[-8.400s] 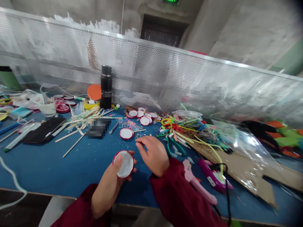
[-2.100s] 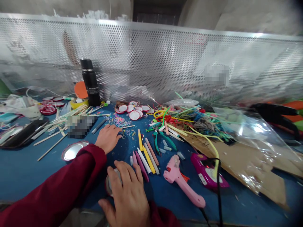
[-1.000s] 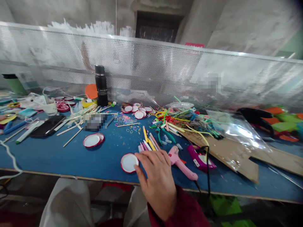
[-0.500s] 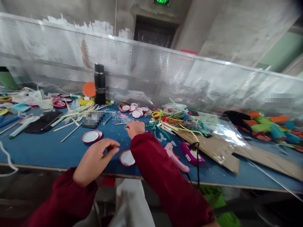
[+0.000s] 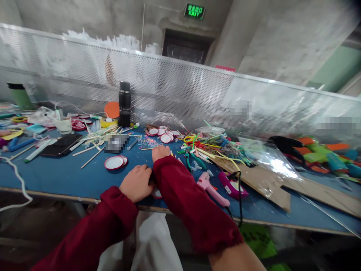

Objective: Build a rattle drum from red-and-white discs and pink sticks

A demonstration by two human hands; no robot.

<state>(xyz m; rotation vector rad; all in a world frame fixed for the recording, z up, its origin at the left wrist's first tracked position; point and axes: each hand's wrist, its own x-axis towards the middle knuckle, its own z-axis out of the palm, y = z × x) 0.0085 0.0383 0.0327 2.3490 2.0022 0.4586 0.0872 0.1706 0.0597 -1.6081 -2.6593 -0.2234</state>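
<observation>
- Along a blue counter [image 5: 70, 180], a perforated metal screen [image 5: 183, 90] divides us from a bare wall [image 5: 113, 15].
- Near the front edge lies a pale lid [image 5: 157, 194], partly hidden from us by the left hand [image 5: 137, 183] and the right sleeve [image 5: 188, 199].
- The left hand curls low beside it, perhaps to steady it; its grip faces away, and we cannot tell whether it is closed on anything.
- The right hand [image 5: 161, 153] extends farther, close by small coloured bands [image 5: 150, 142]; its fingertips are hidden, so we cannot tell that grip's state either.
- Two overlapping lids [image 5: 113, 162] lie left of the hands, apparently set within easy reach.
- A pink glue gun [image 5: 212, 191] points its handle toward the front edge, which we judge convenient for lifting.
- Farther off, a white cup [image 5: 64, 127] holds slim upright pieces, too small for us to identify.
- A black flask [image 5: 124, 105] stands upright, its contents unseen.
</observation>
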